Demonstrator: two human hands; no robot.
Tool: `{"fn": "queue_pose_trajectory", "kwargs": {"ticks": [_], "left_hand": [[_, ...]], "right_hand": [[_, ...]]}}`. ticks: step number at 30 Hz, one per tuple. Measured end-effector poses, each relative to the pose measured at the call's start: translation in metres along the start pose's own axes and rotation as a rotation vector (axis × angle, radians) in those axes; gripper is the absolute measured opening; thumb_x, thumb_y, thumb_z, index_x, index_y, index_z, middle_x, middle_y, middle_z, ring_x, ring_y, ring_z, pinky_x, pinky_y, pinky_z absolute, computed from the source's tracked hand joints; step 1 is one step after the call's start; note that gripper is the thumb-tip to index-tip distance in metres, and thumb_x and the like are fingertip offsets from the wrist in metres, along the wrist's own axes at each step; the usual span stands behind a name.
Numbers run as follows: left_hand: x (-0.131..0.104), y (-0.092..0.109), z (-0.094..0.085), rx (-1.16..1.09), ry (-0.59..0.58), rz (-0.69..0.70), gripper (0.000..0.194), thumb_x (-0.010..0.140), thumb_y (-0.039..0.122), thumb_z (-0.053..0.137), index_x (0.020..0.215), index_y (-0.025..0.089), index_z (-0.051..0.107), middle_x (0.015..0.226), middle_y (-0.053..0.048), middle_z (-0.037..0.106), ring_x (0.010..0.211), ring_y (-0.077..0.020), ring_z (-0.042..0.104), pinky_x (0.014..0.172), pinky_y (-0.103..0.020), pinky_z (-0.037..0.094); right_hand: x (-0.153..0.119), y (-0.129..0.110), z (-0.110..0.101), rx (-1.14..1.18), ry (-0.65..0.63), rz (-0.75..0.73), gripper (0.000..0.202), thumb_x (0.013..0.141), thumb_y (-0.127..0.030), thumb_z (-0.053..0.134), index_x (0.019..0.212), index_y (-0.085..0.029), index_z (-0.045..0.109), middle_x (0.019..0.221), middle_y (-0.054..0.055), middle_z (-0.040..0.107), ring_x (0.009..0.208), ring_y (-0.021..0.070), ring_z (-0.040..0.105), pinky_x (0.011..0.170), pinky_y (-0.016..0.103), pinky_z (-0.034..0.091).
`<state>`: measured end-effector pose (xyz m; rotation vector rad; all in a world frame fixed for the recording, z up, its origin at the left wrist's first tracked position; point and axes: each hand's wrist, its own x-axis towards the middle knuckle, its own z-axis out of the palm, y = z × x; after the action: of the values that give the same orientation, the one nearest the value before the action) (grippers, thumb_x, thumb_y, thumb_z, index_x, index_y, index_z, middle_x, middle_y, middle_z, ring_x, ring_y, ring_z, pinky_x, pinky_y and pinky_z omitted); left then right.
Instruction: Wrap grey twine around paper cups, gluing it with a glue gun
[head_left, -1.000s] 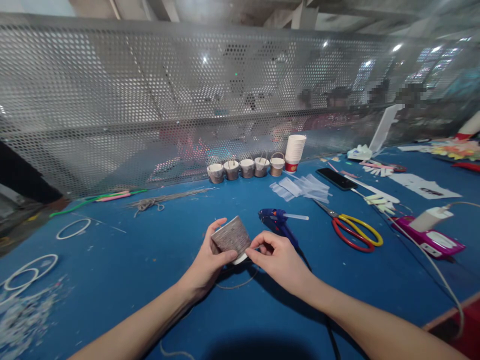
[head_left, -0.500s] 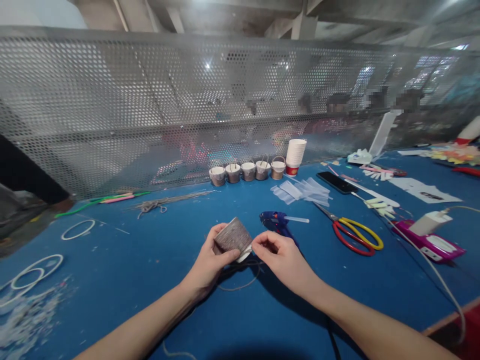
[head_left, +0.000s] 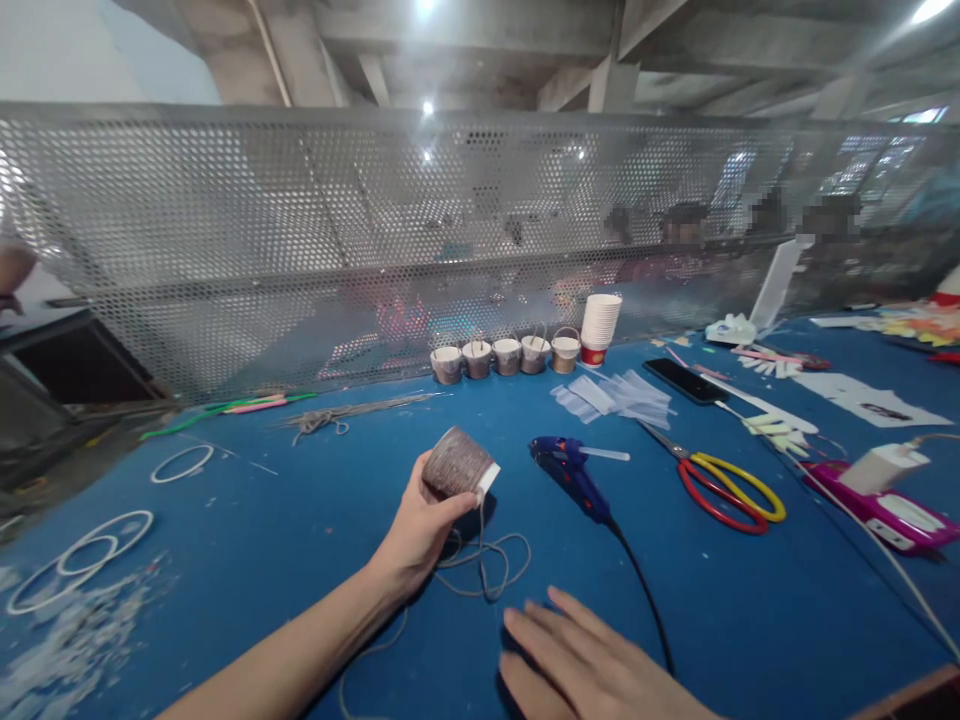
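A paper cup (head_left: 459, 463) wound with grey-brown cord lies tilted in my left hand (head_left: 416, 525), whose fingers and thumb close around it. White cup shows bare along its lower right edge. From there a loose grey cord (head_left: 484, 560) drops and loops on the blue table, with more of it trailing toward the near edge. My right hand (head_left: 570, 655) is open, fingers spread, low over the table in front of me, holding nothing. To the right of the cup lies a blue glue gun (head_left: 574, 475) with a clear glue stick in its back and a black cable.
Several cord-wrapped cups (head_left: 506, 357) and a stack of paper cups (head_left: 600, 325) stand along the perforated metal screen (head_left: 300, 230). Scissors (head_left: 720, 485), a phone (head_left: 684, 381), translucent strips (head_left: 619, 398) and a purple power strip (head_left: 877, 510) lie rightward. White rings (head_left: 90, 555) lie left.
My right hand has let go at the cup's edge and moved down toward me, opening. The cord now hangs loose from the cup, still in my left hand. The view has tilted upward.
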<state>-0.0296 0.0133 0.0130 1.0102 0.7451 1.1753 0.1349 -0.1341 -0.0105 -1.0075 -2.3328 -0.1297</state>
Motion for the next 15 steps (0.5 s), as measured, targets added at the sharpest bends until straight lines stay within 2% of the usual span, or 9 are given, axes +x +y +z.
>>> {"fn": "queue_pose_trajectory", "kwargs": {"ticks": [1, 2, 3, 4, 5, 7, 8, 10, 15], "left_hand": [[0.001, 0.001, -0.001, -0.013, 0.006, 0.007, 0.057, 0.052, 0.017, 0.085, 0.102, 0.02, 0.058, 0.091, 0.0, 0.067, 0.085, -0.0149, 0.061, 0.08, -0.025, 0.045], [0.002, 0.001, -0.001, -0.025, 0.011, 0.012, 0.057, 0.052, 0.016, 0.085, 0.102, 0.02, 0.059, 0.091, 0.0, 0.067, 0.085, -0.0149, 0.061, 0.08, -0.025, 0.046], [0.002, 0.002, -0.002, -0.033, 0.014, 0.015, 0.056, 0.052, 0.015, 0.085, 0.102, 0.02, 0.059, 0.092, -0.001, 0.067, 0.085, -0.0152, 0.061, 0.08, -0.026, 0.046], [0.003, 0.002, -0.002, -0.039, 0.018, 0.016, 0.056, 0.051, 0.015, 0.085, 0.101, 0.02, 0.059, 0.092, -0.001, 0.067, 0.085, -0.0156, 0.062, 0.08, -0.026, 0.046], [0.003, 0.002, -0.002, -0.042, 0.021, 0.015, 0.057, 0.051, 0.015, 0.085, 0.101, 0.02, 0.059, 0.092, -0.001, 0.068, 0.085, -0.016, 0.062, 0.079, -0.026, 0.046], [0.003, 0.001, -0.002, -0.042, 0.019, 0.007, 0.058, 0.05, 0.016, 0.085, 0.101, 0.02, 0.059, 0.092, -0.002, 0.068, 0.085, -0.0164, 0.062, 0.079, -0.026, 0.046], [0.003, 0.0, -0.001, -0.039, 0.017, 0.004, 0.059, 0.05, 0.016, 0.085, 0.102, 0.019, 0.058, 0.092, -0.001, 0.068, 0.085, -0.0163, 0.062, 0.08, -0.027, 0.046], [0.002, 0.0, 0.0, -0.025, 0.018, 0.004, 0.061, 0.049, 0.017, 0.086, 0.103, 0.02, 0.057, 0.091, -0.001, 0.068, 0.086, -0.0162, 0.061, 0.081, -0.027, 0.046], [-0.003, 0.002, 0.003, 0.076, 0.013, -0.004, 0.064, 0.051, 0.018, 0.085, 0.107, 0.022, 0.054, 0.095, -0.002, 0.066, 0.091, -0.0205, 0.062, 0.084, -0.032, 0.046]], "right_hand": [[-0.007, 0.003, -0.009, 0.029, -0.051, 0.027, 0.024, 0.088, -0.014, 0.055, 0.108, -0.02, 0.065, 0.107, 0.011, 0.074, 0.088, 0.0236, 0.071, 0.084, 0.035, 0.054], [-0.011, 0.008, -0.021, 0.084, -0.09, 0.059, 0.019, 0.088, -0.014, 0.055, 0.099, -0.024, 0.067, 0.092, 0.005, 0.077, 0.069, 0.0185, 0.071, 0.072, 0.03, 0.055], [-0.013, 0.015, -0.035, 0.141, -0.197, 0.12, 0.014, 0.089, -0.019, 0.056, 0.094, -0.024, 0.068, 0.082, 0.003, 0.076, 0.061, 0.0172, 0.069, 0.061, 0.027, 0.052], [-0.013, 0.025, -0.049, 0.142, -0.275, 0.273, 0.011, 0.089, -0.027, 0.058, 0.09, -0.024, 0.068, 0.078, 0.004, 0.075, 0.063, 0.0192, 0.069, 0.058, 0.029, 0.05], [-0.01, 0.036, -0.062, 0.108, -0.294, 0.436, 0.016, 0.09, -0.032, 0.056, 0.082, -0.024, 0.068, 0.069, 0.003, 0.072, 0.059, 0.0193, 0.067, 0.053, 0.029, 0.046], [0.001, 0.062, -0.078, -0.044, -0.228, 0.699, 0.024, 0.087, -0.04, 0.057, 0.075, -0.021, 0.066, 0.062, 0.005, 0.069, 0.053, 0.0218, 0.063, 0.049, 0.03, 0.041], [0.007, 0.075, -0.079, -0.095, -0.183, 0.793, 0.023, 0.083, -0.041, 0.06, 0.079, -0.019, 0.067, 0.072, 0.009, 0.071, 0.06, 0.0242, 0.064, 0.052, 0.031, 0.041], [0.021, 0.098, -0.071, -0.007, -0.135, 0.863, 0.026, 0.079, -0.043, 0.063, 0.086, -0.018, 0.068, 0.088, 0.011, 0.072, 0.074, 0.0261, 0.066, 0.059, 0.031, 0.044], [0.039, 0.125, -0.024, 0.335, -0.068, 0.863, 0.023, 0.079, -0.039, 0.058, 0.073, -0.017, 0.063, 0.064, 0.001, 0.061, 0.063, 0.0188, 0.057, 0.058, 0.028, 0.041]]}}
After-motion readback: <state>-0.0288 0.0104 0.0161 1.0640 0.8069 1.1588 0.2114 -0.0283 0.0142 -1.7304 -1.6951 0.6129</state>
